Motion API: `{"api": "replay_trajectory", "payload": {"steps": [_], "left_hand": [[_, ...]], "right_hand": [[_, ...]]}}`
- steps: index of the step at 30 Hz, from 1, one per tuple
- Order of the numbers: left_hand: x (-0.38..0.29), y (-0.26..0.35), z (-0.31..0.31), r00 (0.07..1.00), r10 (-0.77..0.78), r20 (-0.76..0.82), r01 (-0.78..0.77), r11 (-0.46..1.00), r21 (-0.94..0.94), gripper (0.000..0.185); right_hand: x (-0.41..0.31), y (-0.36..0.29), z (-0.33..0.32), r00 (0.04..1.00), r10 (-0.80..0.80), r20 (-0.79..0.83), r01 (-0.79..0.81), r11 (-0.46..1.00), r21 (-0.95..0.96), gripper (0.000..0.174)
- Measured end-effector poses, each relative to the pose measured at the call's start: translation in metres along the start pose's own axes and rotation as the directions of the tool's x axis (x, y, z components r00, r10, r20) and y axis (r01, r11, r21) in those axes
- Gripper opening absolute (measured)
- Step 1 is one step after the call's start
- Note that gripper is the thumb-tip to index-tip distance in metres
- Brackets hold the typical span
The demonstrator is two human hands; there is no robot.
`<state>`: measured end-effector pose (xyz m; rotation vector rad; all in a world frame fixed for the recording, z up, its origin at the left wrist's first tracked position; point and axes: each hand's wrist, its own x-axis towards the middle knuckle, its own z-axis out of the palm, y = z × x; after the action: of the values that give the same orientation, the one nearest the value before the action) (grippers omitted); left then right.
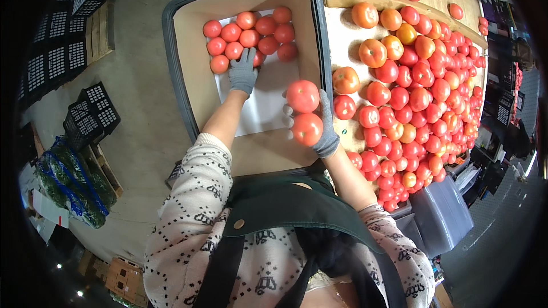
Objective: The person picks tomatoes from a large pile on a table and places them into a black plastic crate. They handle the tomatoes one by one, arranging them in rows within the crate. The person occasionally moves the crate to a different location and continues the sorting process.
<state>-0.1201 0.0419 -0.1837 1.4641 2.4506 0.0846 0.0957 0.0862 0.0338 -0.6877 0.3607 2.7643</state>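
Observation:
A deep bin with beige inner walls and a black rim [169, 42] stands before me. Several red tomatoes [249, 38] sit in rows at its far end, on a white sheet [278, 90]. My left hand [242, 72], in a grey glove, reaches down among them. Its fingers touch a tomato [258, 58] partly covered by the hand; whether they grip it is hidden. Above the bin's right side, my gloved right hand [328, 124] holds two large tomatoes, an upper one [302, 96] and a lower one [307, 129].
Right of the bin, a sorting table [340, 45] bears a heap of red and orange tomatoes [419, 98]. A wooden rail [402, 6] crosses its far part. Black crates [92, 113] and bagged green produce [72, 182] stand on the left. A grey plastic tub [443, 218] is at right.

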Motion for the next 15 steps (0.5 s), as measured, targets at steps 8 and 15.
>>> {"api": "replay_trajectory", "payload": {"steps": [8, 15], "left_hand": [[-0.062, 0.030, -0.092, 0.783, 0.255, 0.567, 0.619, -0.407, -0.672, 0.056], [-0.095, 0.127, -0.178, 0.593, 0.742, 0.313, 0.804, -0.522, -0.285, 0.054]], "right_hand": [[-0.049, -0.005, -0.015, 0.992, -0.107, 0.063, 0.103, 0.993, 0.054, 0.071], [-0.150, -0.047, -0.041, 0.845, -0.476, 0.244, 0.423, 0.874, 0.239, 0.064]]}}
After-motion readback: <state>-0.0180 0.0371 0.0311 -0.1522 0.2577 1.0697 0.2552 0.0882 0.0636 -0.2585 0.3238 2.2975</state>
